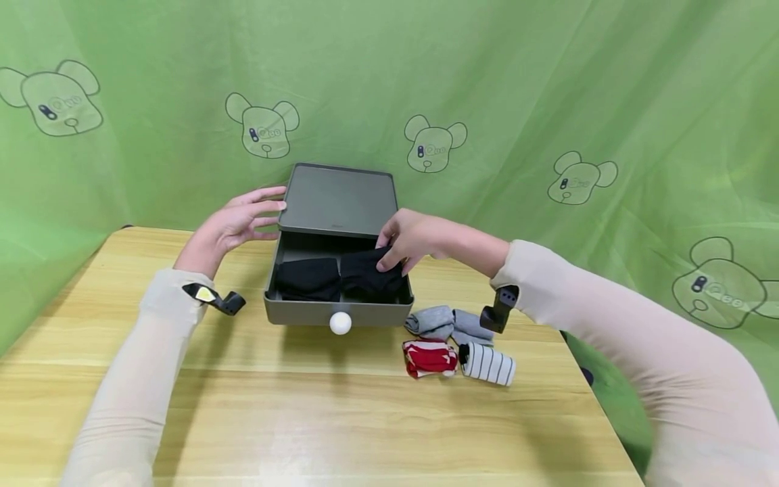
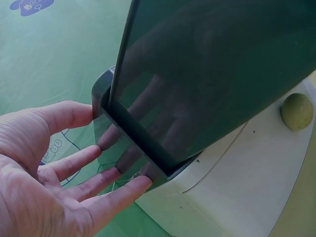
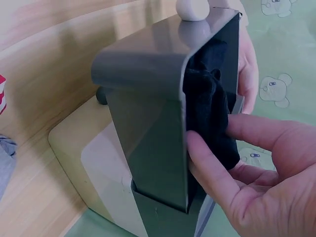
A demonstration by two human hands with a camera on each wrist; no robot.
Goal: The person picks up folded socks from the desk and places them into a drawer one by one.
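A dark grey drawer (image 1: pixel 304 312) with a white round knob (image 1: pixel 341 323) is pulled out from its grey box (image 1: pixel 341 196). Two folded black bundles that look like socks lie in it, the left socks (image 1: pixel 307 279) beside the right socks (image 1: pixel 365 274). My right hand (image 1: pixel 416 237) reaches in over the drawer's right side and pinches the right black socks (image 3: pixel 210 108) between thumb and fingers. On the other side, the fingers of my left hand (image 1: pixel 240 216) are extended, their tips touching the box's left wall.
Right of the drawer lie grey folded socks (image 1: pixel 431 320), bluish-grey ones (image 1: pixel 471 326), a red and white bundle (image 1: pixel 429 357) and a striped white bundle (image 1: pixel 489 364). A pale lower unit (image 3: pixel 106 163) stands under the drawer. Green curtain (image 1: pixel 353 81) hangs behind the wooden table (image 1: pixel 292 419).
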